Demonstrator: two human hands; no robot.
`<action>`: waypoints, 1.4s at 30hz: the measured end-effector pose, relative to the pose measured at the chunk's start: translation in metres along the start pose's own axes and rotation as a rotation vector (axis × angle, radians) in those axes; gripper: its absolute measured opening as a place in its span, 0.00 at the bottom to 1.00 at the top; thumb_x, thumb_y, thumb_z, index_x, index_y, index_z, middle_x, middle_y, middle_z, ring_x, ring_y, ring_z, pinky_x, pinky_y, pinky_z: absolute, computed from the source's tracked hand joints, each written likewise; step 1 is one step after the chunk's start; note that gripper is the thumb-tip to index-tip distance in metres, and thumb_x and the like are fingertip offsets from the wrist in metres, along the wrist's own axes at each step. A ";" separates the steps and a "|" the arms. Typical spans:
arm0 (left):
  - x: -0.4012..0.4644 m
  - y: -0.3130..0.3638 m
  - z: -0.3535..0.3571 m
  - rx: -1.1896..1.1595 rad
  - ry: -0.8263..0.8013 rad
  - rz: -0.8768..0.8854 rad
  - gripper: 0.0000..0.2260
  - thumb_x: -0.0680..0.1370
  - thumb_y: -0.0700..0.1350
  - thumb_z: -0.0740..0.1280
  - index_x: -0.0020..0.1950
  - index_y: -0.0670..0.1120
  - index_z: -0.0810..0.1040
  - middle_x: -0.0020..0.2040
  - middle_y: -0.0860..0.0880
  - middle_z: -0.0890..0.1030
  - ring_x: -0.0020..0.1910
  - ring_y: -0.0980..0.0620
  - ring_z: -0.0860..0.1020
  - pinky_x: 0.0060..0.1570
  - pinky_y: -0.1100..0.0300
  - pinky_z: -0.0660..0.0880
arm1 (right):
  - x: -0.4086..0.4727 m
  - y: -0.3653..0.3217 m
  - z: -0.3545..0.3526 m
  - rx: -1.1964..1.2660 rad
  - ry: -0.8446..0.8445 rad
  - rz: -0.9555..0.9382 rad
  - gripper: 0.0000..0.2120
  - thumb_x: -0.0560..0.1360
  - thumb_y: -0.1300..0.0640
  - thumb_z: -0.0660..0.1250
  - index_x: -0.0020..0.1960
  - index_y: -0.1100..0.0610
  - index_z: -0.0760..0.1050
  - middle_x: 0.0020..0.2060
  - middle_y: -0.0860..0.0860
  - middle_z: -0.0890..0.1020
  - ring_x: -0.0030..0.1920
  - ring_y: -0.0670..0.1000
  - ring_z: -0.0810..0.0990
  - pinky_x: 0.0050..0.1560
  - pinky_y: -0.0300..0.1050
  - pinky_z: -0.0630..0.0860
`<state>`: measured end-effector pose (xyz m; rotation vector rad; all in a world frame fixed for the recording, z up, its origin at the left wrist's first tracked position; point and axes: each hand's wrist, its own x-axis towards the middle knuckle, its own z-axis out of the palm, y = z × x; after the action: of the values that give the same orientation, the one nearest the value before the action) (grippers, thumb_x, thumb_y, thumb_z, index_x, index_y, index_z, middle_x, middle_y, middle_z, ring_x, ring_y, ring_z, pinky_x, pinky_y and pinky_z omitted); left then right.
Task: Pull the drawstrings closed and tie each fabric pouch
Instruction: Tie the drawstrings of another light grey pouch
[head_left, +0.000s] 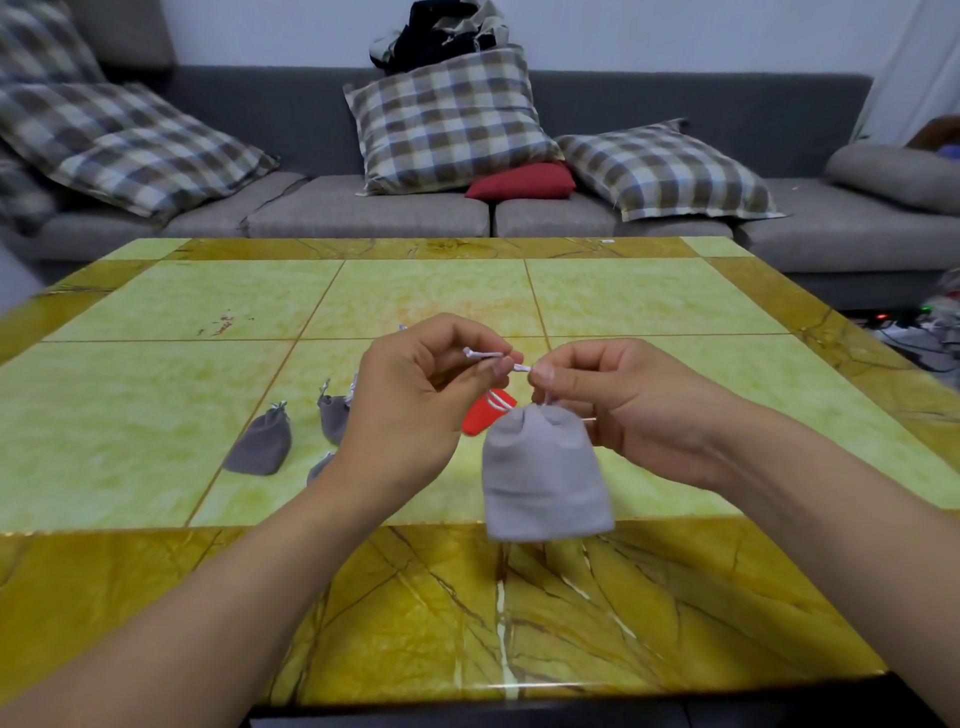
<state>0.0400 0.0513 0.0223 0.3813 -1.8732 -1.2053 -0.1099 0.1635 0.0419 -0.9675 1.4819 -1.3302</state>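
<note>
A light grey fabric pouch (545, 473) hangs in the air above the table, its mouth gathered shut. Its white drawstrings (498, 359) run up between my hands. My left hand (415, 405) pinches one string end with curled fingers. My right hand (618, 410) pinches the other end just above the pouch's neck. A red pouch (485, 415) lies on the table behind the grey one, partly hidden. Darker grey pouches lie to the left: one (262, 441) in full view, another (333, 418) beside my left hand, and a third (319, 467) mostly hidden by my left wrist.
The table (208, 312) has a yellow-green tiled top with a darker marbled border. Behind it stands a grey sofa (363, 208) with checked cushions and a small red cushion (522, 182). Cables lie on the floor at the right (914, 332).
</note>
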 end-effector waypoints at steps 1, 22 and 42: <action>0.000 0.002 0.001 -0.009 -0.005 -0.014 0.07 0.75 0.36 0.71 0.43 0.47 0.81 0.42 0.49 0.86 0.45 0.53 0.85 0.46 0.56 0.82 | 0.000 -0.001 0.000 0.027 -0.005 0.032 0.12 0.69 0.52 0.72 0.44 0.60 0.78 0.35 0.52 0.80 0.31 0.46 0.77 0.31 0.37 0.73; 0.019 0.009 -0.007 -0.678 0.211 -0.581 0.05 0.81 0.38 0.63 0.47 0.43 0.77 0.34 0.52 0.84 0.31 0.60 0.78 0.36 0.72 0.77 | 0.008 -0.019 -0.013 0.340 0.254 -0.215 0.17 0.81 0.65 0.57 0.36 0.55 0.61 0.28 0.50 0.66 0.28 0.48 0.59 0.26 0.38 0.61; -0.005 -0.011 -0.003 0.755 -0.453 0.066 0.06 0.75 0.53 0.72 0.43 0.51 0.84 0.34 0.55 0.81 0.35 0.58 0.76 0.36 0.66 0.69 | 0.002 0.008 -0.011 -1.104 -0.041 -0.301 0.12 0.76 0.47 0.70 0.38 0.52 0.78 0.31 0.48 0.78 0.33 0.47 0.74 0.33 0.41 0.69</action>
<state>0.0440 0.0475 0.0110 0.4630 -2.6891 -0.5143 -0.1203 0.1661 0.0336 -1.9366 2.1180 -0.5743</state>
